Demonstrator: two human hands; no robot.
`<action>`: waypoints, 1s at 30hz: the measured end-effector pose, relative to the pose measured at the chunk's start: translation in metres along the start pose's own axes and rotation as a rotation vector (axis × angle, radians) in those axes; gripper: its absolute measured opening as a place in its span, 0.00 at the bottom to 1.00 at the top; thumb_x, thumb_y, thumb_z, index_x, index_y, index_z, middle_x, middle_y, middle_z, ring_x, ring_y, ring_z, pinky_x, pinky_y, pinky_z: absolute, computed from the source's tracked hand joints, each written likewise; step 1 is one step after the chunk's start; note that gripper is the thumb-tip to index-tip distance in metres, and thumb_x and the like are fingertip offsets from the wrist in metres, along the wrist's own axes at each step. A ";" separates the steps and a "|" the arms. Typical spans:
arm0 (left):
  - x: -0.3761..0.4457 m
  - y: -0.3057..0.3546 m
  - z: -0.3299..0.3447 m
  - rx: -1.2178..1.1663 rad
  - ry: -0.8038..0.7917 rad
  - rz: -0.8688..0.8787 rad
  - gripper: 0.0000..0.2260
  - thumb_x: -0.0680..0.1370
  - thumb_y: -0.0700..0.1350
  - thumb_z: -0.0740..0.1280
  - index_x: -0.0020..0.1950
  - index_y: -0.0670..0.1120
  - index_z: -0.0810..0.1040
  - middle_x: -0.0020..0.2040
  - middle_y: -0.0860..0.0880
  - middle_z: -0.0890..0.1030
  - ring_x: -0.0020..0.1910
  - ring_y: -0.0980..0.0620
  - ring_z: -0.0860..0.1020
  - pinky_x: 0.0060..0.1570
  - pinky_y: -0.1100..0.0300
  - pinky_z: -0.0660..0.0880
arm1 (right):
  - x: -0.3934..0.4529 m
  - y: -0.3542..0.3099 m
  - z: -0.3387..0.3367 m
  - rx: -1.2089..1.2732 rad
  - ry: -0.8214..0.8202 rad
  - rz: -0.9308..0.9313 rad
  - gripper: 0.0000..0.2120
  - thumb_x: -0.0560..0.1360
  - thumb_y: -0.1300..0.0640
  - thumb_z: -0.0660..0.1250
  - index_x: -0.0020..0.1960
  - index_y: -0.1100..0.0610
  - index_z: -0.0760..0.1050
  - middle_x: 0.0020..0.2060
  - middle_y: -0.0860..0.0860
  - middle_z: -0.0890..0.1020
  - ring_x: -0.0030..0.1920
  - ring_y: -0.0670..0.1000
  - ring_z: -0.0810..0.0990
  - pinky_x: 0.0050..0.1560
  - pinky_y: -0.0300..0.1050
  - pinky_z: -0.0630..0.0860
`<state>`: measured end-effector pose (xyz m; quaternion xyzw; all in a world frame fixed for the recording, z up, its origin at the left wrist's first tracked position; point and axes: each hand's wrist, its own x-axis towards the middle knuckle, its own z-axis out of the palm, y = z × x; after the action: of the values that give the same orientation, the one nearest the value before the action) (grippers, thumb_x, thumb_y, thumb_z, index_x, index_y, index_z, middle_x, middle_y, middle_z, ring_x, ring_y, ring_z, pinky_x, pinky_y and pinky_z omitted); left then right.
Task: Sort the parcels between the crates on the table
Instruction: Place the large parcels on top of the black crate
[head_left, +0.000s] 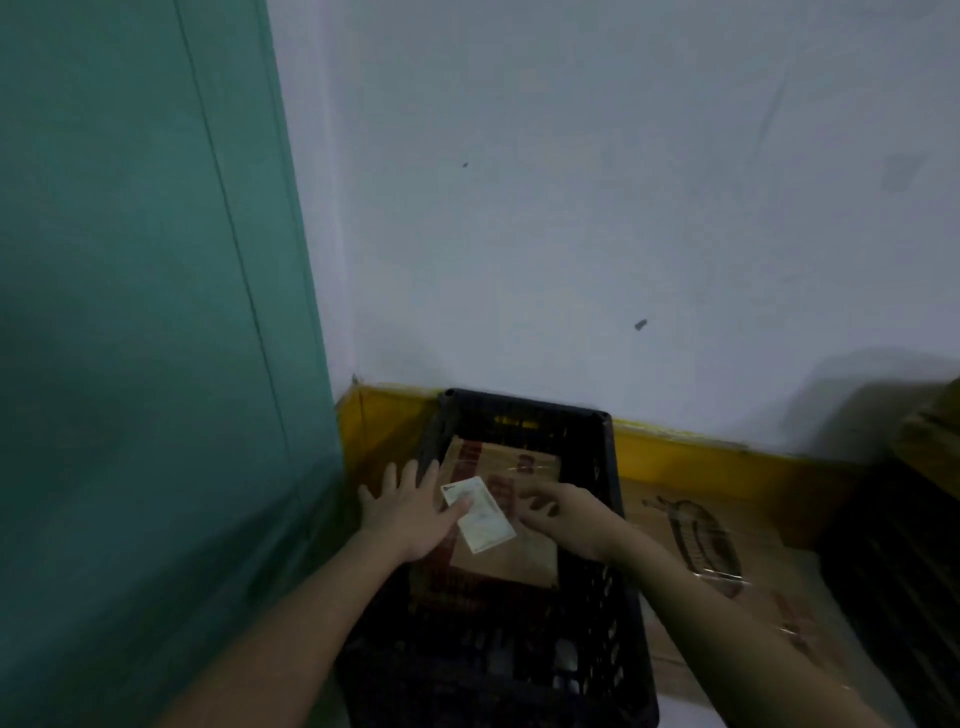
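A black slatted plastic crate stands before me against the wall. Inside it lies a brown cardboard parcel with red print and a white label on top. My left hand is spread flat over the crate's left rim, fingers straight, its thumb touching the label. My right hand hovers over the parcel's right side with fingers loosely bent and spread; it holds nothing that I can see.
A flattened cardboard sheet with a dark printed figure covers the surface right of the crate. Another dark crate stands at the far right. A green panel closes the left side, and a white wall with a yellow strip runs behind.
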<state>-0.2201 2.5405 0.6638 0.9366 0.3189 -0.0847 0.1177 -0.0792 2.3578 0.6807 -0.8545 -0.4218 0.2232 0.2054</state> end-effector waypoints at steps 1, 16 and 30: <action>0.001 0.008 -0.006 0.002 0.023 0.040 0.38 0.77 0.72 0.43 0.81 0.54 0.45 0.81 0.48 0.48 0.79 0.42 0.47 0.73 0.34 0.50 | -0.006 -0.001 -0.009 -0.010 0.033 0.004 0.21 0.81 0.44 0.62 0.71 0.48 0.71 0.63 0.47 0.77 0.59 0.49 0.77 0.55 0.42 0.73; 0.003 0.154 -0.055 -0.085 0.151 0.362 0.33 0.78 0.71 0.46 0.76 0.55 0.65 0.74 0.49 0.68 0.72 0.44 0.66 0.68 0.43 0.65 | -0.092 0.084 -0.094 -0.014 0.307 0.177 0.19 0.83 0.43 0.56 0.61 0.53 0.77 0.57 0.50 0.81 0.54 0.51 0.79 0.52 0.47 0.76; 0.001 0.285 0.016 -0.166 0.022 0.382 0.28 0.81 0.66 0.51 0.75 0.54 0.66 0.73 0.48 0.69 0.70 0.46 0.68 0.63 0.50 0.71 | -0.137 0.229 -0.113 0.031 0.324 0.339 0.17 0.82 0.43 0.58 0.62 0.52 0.77 0.58 0.50 0.81 0.55 0.50 0.79 0.55 0.46 0.77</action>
<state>-0.0448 2.3181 0.6955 0.9681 0.1427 -0.0241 0.2047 0.0527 2.1000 0.6781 -0.9345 -0.2303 0.1208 0.2430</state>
